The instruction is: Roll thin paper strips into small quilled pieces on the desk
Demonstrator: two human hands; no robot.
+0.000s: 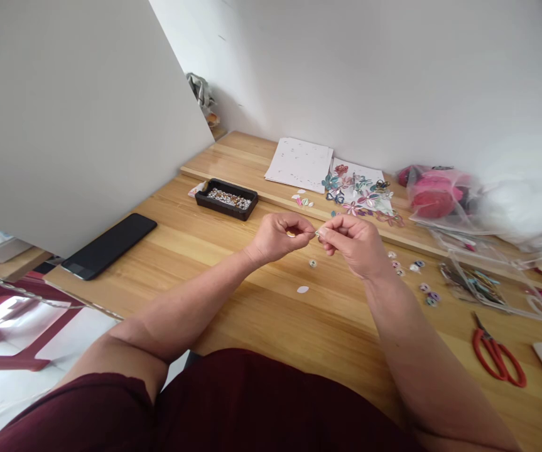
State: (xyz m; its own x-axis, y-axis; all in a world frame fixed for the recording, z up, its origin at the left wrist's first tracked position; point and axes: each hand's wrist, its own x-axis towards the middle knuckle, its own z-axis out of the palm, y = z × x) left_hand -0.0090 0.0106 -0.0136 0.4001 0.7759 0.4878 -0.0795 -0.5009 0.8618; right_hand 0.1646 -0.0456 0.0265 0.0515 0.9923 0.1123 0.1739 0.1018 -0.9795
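Above the wooden table (252, 295), my left hand (280, 238) and my right hand (353, 243) meet almost fingertip to fingertip. Thumb and forefinger of the right are pinched on a small pale greenish piece (318, 234). My left hand is pinched too, right beside that piece; whatever its fingertips hold is too small to make out. Below the hands lie a small thread spool (313, 263) and a white leaf-shaped piece (303, 289). Just beyond them are several pink, green and white leaf-shaped pieces (304, 202) and a cluster of coloured flower shapes (355, 191).
A black tray of beads (226, 199) and a phone (110, 245) lie to the left. White paper sheets (299, 164) are at the back. Rightward are small spools (433, 296), a clear plastic box (501, 285), red-handled scissors (497, 355) and bagged pink material (435, 194).
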